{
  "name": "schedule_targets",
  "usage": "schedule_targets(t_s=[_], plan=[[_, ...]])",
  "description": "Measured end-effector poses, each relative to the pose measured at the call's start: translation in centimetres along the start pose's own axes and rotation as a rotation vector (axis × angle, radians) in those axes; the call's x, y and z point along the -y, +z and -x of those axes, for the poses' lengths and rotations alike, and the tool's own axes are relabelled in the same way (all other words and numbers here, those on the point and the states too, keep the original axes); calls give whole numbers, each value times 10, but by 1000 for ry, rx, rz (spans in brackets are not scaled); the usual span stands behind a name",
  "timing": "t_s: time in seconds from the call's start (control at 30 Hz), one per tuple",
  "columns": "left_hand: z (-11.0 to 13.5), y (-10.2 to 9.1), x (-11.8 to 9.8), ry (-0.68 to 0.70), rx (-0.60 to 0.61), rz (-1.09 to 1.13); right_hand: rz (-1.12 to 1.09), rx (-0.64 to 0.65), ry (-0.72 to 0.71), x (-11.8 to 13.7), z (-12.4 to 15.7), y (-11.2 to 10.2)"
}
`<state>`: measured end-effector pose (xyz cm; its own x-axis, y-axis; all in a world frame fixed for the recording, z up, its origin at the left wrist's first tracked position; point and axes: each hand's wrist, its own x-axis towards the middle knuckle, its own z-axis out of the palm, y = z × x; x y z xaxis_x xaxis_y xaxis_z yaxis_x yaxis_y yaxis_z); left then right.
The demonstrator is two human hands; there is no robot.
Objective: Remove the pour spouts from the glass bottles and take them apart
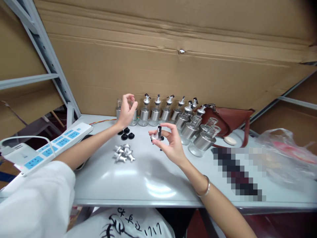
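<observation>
Roughly a dozen bottles [155, 114], four black caps [126, 130], one power strip [61, 142] and one brown bag [230, 119] were counted.

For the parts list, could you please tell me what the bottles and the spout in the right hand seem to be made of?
Bottles: see-through bases suggest clear glass; the matte grey band looks like brushed metal. Spout in the right hand: bright silver shine, metal or plated plastic; black part, perhaps plastic.

Left hand [126, 114] raised, fingers [129, 98] curled together; right hand [170, 143] lower, palm up, fingers pinched.
</observation>
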<state>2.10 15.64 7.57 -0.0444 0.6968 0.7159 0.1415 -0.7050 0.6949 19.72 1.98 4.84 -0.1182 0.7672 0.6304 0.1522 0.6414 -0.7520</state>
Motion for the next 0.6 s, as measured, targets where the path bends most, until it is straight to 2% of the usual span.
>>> schedule_targets(t_s=[0.03, 0.1, 0.17, 0.23, 0.27, 0.33, 0.47, 0.6], plan=[[19, -4, -17, -101, 70, 125, 8, 3, 6, 1, 0, 0], [65, -14, -49, -467, 318, 336, 36, 19, 0, 3, 1, 0], [111, -24, -73, -860, 658, 437, 51, 43, -17, 4, 1, 0], [147, -30, -86, -1039, 872, 573, 34, 76, -14, 5, 2, 0], [159, -31, -87, -1072, 917, 632, 21, 88, -4, 5, 2, 0], [172, -30, -83, -1011, 895, 666, 7, 110, 20, 5, 4, 2], [173, -23, -65, -892, 771, 636, 47, 178, 69, 3, 11, 8], [172, -22, -63, -833, 745, 624, 97, 271, 95, 3, 19, 17]])
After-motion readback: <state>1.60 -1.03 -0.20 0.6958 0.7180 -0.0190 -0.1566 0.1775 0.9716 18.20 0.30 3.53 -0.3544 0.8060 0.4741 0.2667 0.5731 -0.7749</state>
